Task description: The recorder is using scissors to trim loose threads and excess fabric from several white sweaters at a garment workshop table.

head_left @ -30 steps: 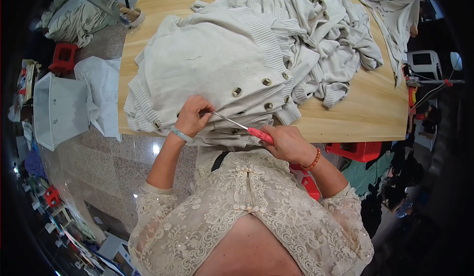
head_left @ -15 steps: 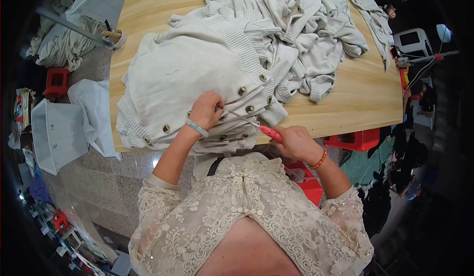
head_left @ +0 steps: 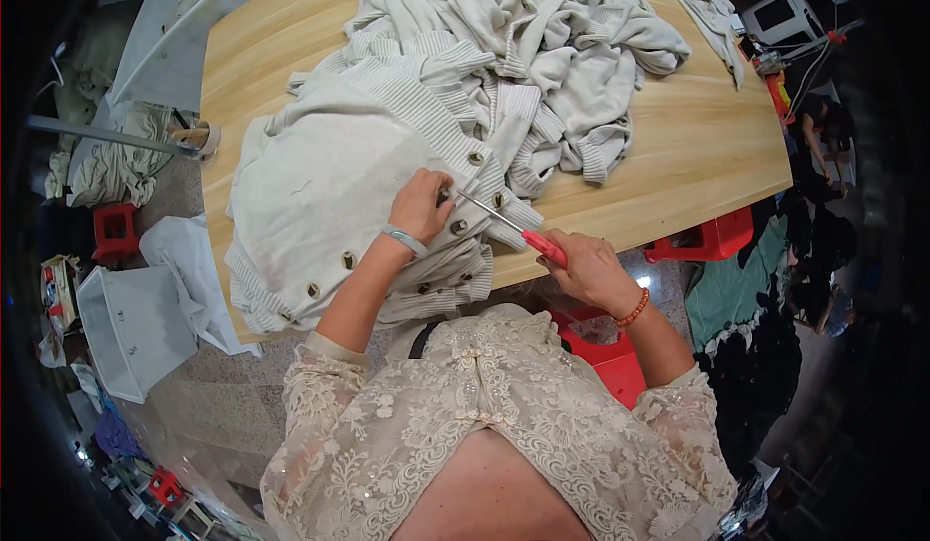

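A cream knit cardigan point(head_left: 329, 168) with dark buttons lies on a stack of similar ones at the near left of the table. On its ribbed button edge, my left hand point(head_left: 423, 209) is closed, its thumb and fingertips at a dark button point(head_left: 444, 195). Wrapped in my right hand point(head_left: 593, 272) is a red-handled tool point(head_left: 544, 247) with a thin metal shaft. The shaft points up and left across the ribbing, its tip just right of that button. What kind of tip it has is too small to tell.
More crumpled cream knitwear point(head_left: 581, 76) covers the back of the wooden table point(head_left: 668, 178). A cup of tools point(head_left: 199, 138) stands beside its left edge. Below are a white bin point(head_left: 136, 333) and red stools point(head_left: 702, 239). Another person point(head_left: 825, 134) is at the far right.
The view has turned slightly. The tool's shaft now shows more fully, its tip farther from my left fingers. My left hand stays on the cardigan's button edge.
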